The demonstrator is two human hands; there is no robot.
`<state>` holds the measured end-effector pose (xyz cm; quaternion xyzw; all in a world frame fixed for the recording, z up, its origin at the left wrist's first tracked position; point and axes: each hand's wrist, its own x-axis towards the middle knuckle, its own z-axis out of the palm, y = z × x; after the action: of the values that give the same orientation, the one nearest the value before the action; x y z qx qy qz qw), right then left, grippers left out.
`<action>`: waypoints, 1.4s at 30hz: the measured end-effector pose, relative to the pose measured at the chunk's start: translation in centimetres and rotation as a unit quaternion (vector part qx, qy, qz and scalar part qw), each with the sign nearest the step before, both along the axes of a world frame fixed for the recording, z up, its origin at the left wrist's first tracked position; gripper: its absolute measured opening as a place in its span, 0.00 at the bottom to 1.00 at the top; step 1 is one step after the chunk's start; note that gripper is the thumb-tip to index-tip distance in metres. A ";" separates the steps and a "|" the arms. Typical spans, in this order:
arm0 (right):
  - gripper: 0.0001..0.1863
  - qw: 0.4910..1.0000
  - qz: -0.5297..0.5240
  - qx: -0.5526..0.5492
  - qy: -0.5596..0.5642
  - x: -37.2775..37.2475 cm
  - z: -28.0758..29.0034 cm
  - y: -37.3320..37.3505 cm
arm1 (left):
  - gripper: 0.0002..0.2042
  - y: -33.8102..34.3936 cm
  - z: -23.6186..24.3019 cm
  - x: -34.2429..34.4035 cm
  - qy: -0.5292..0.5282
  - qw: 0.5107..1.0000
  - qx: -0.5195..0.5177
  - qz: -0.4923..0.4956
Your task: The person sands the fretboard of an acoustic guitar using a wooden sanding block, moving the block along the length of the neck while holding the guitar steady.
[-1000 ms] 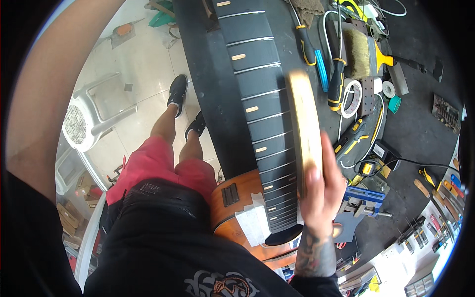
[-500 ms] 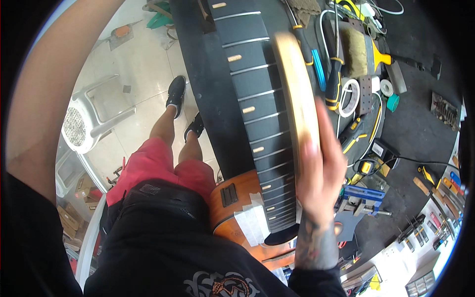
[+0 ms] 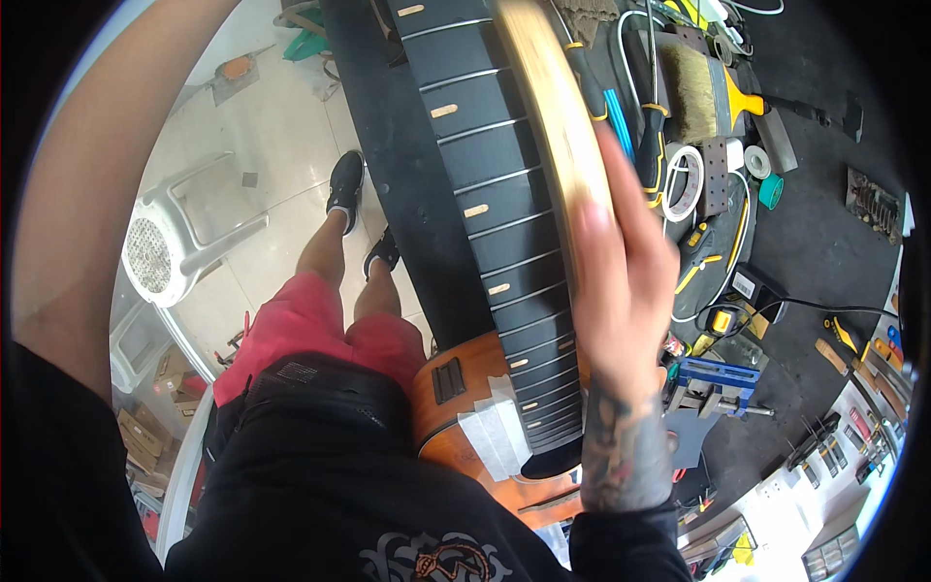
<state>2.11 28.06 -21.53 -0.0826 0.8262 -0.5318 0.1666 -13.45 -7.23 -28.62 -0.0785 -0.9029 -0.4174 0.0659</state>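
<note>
My right hand (image 3: 628, 281) is closed around a long, pale wooden block (image 3: 555, 126), thumb on its near side and fingers along its far side. The block lies lengthwise along the right edge of a guitar's dark fretboard (image 3: 499, 189), which has metal frets and small light inlays. Below it, the orange-brown guitar body (image 3: 461, 361) carries strips of whitish tape (image 3: 493, 432) beside the fretboard's end. My left forearm (image 3: 121, 145) rises along the left side and leaves at the top, so the left hand is out of sight.
On the dark bench to the right lie a wide yellow-handled brush (image 3: 693, 102), a white tape roll (image 3: 684, 184), a screwdriver (image 3: 654, 145) and a blue vise (image 3: 718, 380). A white plastic stool (image 3: 155, 247) stands on the tiled floor at left.
My right hand and the wooden block have slid up along the fretboard, away from my body and slightly left. The guitar has hardly shifted.
</note>
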 end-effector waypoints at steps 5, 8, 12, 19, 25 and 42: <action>0.28 0.999 -0.021 0.041 -0.023 6.7 1.6 6.6 | 0.18 -0.2 0.3 -0.6 0.033 0.999 -0.015 -0.021; 0.27 0.999 -0.008 -0.028 0.039 1.9 -0.1 1.6 | 0.18 0.0 0.3 -0.1 0.019 0.999 -0.026 -0.007; 0.27 0.994 -0.039 -0.099 0.030 -3.9 -0.9 -3.4 | 0.17 0.6 0.5 -0.6 -0.029 0.996 0.080 -0.028; 0.32 0.966 -0.252 -0.056 -0.031 4.7 3.1 8.9 | 0.22 2.6 4.4 1.0 -0.108 0.990 0.094 0.017; 0.34 0.917 -0.396 0.014 0.052 15.0 2.7 16.4 | 0.39 10.1 9.9 5.7 0.037 0.917 -0.185 -0.350; 0.32 0.885 -0.462 -0.046 0.027 16.7 0.9 16.5 | 0.33 18.4 11.6 10.4 -0.006 0.799 -0.149 -0.582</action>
<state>18.77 44.55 -20.61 0.2867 0.7497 -0.5833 -0.1243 -3.10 11.12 -17.05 -0.5958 -0.7384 -0.2377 -0.2078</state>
